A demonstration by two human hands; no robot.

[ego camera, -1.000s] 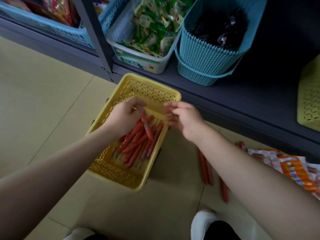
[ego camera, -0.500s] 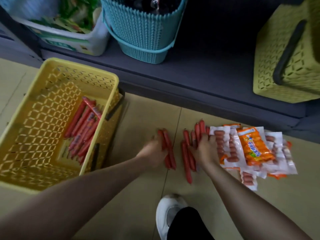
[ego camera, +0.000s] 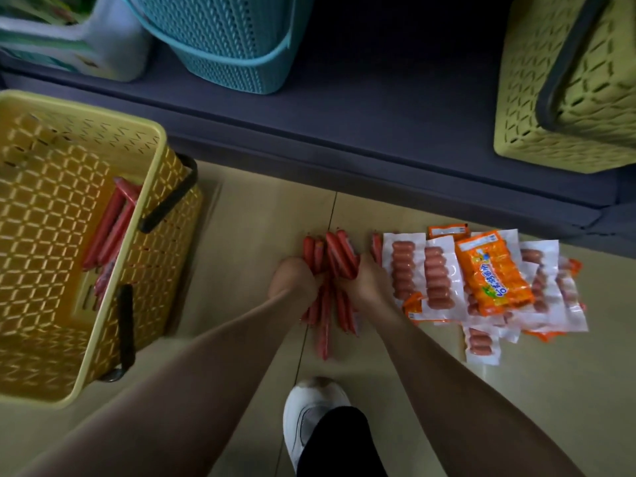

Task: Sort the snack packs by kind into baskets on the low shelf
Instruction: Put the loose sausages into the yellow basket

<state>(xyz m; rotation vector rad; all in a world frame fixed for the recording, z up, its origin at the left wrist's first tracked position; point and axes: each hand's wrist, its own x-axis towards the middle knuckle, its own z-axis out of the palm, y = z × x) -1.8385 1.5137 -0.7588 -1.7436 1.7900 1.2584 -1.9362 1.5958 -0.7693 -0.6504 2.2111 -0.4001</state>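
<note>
Hands, left (ego camera: 292,280) and right (ego camera: 364,284), grip red sausage sticks (ego camera: 339,256); orange pack's (ego camera: 494,273) print illegible.

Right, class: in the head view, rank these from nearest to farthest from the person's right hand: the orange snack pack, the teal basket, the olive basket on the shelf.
From the right hand:
1. Orange snack pack, just to its right on the floor pile.
2. Teal basket, up-left on the shelf.
3. Olive basket, far right on the shelf.

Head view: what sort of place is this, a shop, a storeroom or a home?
Probably a small shop or stockroom. A low dark shelf holds baskets such as the teal basket, and packaged sausage snacks lie in bulk on the tiled floor.
</note>
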